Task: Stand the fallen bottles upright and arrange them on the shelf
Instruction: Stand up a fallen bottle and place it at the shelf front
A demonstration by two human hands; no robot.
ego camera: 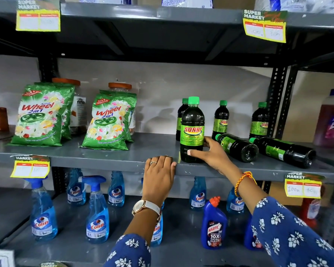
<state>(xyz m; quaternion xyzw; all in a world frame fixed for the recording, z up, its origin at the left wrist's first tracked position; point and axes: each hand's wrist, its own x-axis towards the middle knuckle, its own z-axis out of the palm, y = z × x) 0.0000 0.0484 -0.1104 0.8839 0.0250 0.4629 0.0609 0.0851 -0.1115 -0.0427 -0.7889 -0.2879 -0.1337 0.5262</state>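
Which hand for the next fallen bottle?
Right. The right hand is on the upright bottle, beside the nearer fallen bottle. The left hand rests on the shelf edge, farther away.

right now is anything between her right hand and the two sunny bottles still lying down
Nothing visible. The right hand grips the upright front bottle; the nearer fallen bottle lies just to its right on bare shelf, and the second fallen bottle lies beyond that.

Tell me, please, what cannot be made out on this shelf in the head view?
- Rear bottle: label hidden by the front Sunny bottle.
- Price tags: handwriting too blurred to read.
- Pink bottle: cut off by the right edge, label blurred.
- Right hand: its fingers go behind the Sunny bottle, so the grip is unclear.
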